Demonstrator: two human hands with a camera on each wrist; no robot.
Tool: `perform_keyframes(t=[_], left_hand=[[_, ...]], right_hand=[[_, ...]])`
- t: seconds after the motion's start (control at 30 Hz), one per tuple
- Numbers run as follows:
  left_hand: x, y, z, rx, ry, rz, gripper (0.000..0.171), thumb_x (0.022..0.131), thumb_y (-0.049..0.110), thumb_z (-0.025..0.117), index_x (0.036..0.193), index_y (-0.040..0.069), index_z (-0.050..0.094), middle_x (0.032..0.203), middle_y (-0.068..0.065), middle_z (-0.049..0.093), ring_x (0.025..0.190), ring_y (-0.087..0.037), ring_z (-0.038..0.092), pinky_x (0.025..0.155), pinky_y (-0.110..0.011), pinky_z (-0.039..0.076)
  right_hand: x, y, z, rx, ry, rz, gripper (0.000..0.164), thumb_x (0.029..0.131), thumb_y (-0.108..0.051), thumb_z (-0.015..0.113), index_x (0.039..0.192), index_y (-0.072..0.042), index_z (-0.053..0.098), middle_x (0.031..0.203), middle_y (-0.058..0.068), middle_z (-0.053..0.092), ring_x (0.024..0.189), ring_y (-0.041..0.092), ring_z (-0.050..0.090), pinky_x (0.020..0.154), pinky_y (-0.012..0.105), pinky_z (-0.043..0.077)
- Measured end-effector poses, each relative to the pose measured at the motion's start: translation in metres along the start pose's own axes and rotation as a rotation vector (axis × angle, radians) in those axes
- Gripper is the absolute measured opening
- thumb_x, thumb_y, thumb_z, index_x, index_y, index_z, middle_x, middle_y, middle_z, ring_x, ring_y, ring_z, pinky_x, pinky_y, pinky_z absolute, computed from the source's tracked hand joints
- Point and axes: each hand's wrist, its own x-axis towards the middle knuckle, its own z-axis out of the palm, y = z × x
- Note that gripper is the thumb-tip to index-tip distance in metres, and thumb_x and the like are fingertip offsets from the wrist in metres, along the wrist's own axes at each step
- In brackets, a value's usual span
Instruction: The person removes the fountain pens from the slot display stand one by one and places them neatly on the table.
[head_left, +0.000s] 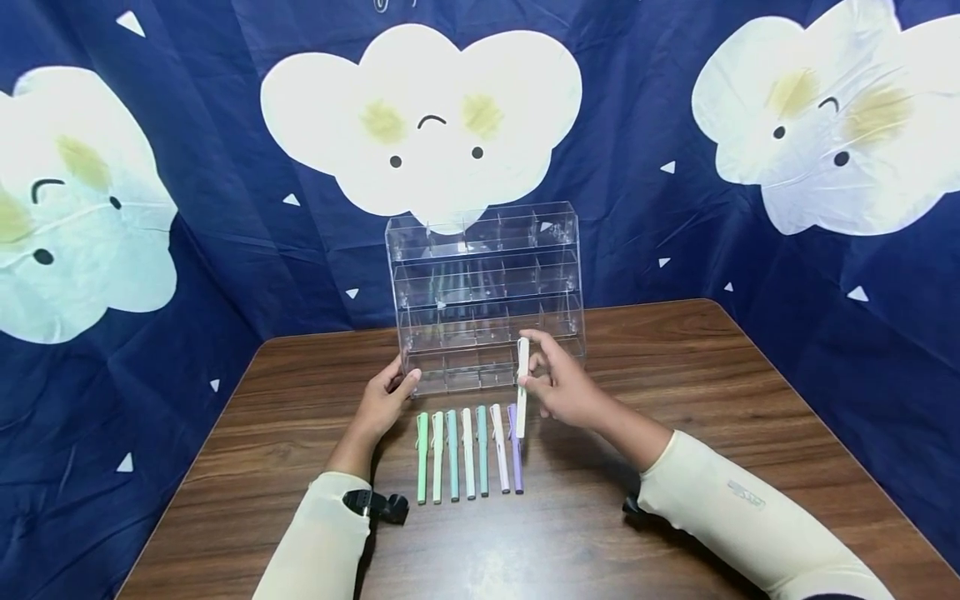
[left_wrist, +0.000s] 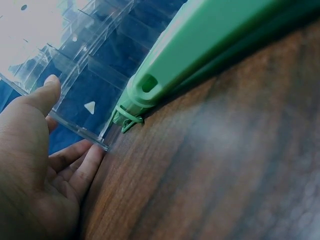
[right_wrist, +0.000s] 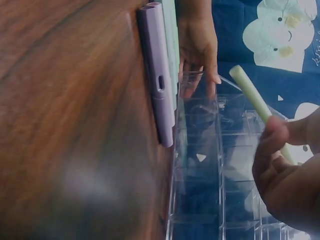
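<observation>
A clear tiered rack (head_left: pixel 459 379) with small compartments stands upright at the back of the table. At its lower left corner my left hand (head_left: pixel 381 407) grips the side, thumb in front and fingers behind the edge. My right hand (head_left: pixel 567 390) pinches a pale cream pen (head_left: pixel 522 400) between thumb and fingers, upright before the rack's lower right part. In the right wrist view that pen (right_wrist: pixel 250 91) looks pale yellow-green and tilted. Below lies a row of several pens, from a green pen (head_left: pixel 422 458) at the left to a purple pen (head_left: pixel 517 467), whose top the held pen overlaps.
The brown wooden table (head_left: pixel 660 358) carries the rack and the pens. A dark blue cloth (head_left: pixel 315 267) with cloud faces hangs close behind the rack and along both sides. In the left wrist view a green pen (left_wrist: pixel 200 45) looms large beside the rack's corner.
</observation>
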Motion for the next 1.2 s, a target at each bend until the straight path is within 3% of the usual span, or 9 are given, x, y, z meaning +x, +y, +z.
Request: perform_keyframes(t=[0.2,0.33,0.6,0.97,1.2], left_hand=[[0.003,-0.002,0.003,-0.003,0.015,-0.013,0.066,0.113,0.04,0.062,0.172,0.029,0.036,0.159,-0.024,0.059,0.136,-0.038,0.064,0.104,-0.041,0.059],[0.002,-0.003,0.002,0.0,0.001,-0.007,0.066,0.113,0.042,0.061,0.173,0.03,0.034,0.161,-0.024,0.057,0.141,-0.04,0.062,0.108,-0.044,0.058],[0.003,-0.002,0.002,0.013,0.001,-0.002,0.067,0.113,0.043,0.061,0.173,0.028,0.034,0.161,-0.025,0.057,0.138,-0.041,0.063,0.105,-0.044,0.059],[0.002,0.001,0.001,0.026,0.0,-0.018,0.067,0.113,0.043,0.061,0.173,0.03,0.033,0.162,-0.022,0.057,0.136,-0.039,0.065,0.104,-0.042,0.059],[0.003,0.0,0.001,0.017,-0.008,-0.018,0.068,0.113,0.044,0.06,0.174,0.029,0.032,0.163,-0.023,0.055,0.14,-0.04,0.062,0.107,-0.047,0.058]], right_hand=[[-0.008,0.013,-0.004,-0.066,-0.093,0.046,0.071,0.102,0.002,0.069,0.163,-0.009,0.034,0.093,0.008,0.059,0.059,0.021,0.06,0.051,0.024,0.051],[-0.012,0.02,-0.004,-0.127,-0.13,0.055,0.068,0.101,0.001,0.072,0.158,-0.004,0.036,0.085,0.005,0.059,0.06,0.016,0.059,0.052,0.021,0.048],[-0.017,0.032,0.0,-0.088,-0.21,0.122,0.064,0.099,0.004,0.073,0.152,0.001,0.037,0.08,0.004,0.057,0.06,0.014,0.054,0.054,0.022,0.048],[-0.017,0.042,0.0,-0.128,-0.26,0.176,0.064,0.099,-0.001,0.077,0.151,0.007,0.04,0.081,0.001,0.058,0.062,0.014,0.055,0.057,0.023,0.049],[-0.012,0.058,-0.003,-0.113,-0.266,0.171,0.067,0.097,-0.004,0.079,0.15,0.013,0.042,0.08,0.001,0.059,0.065,0.012,0.049,0.057,0.021,0.042]])
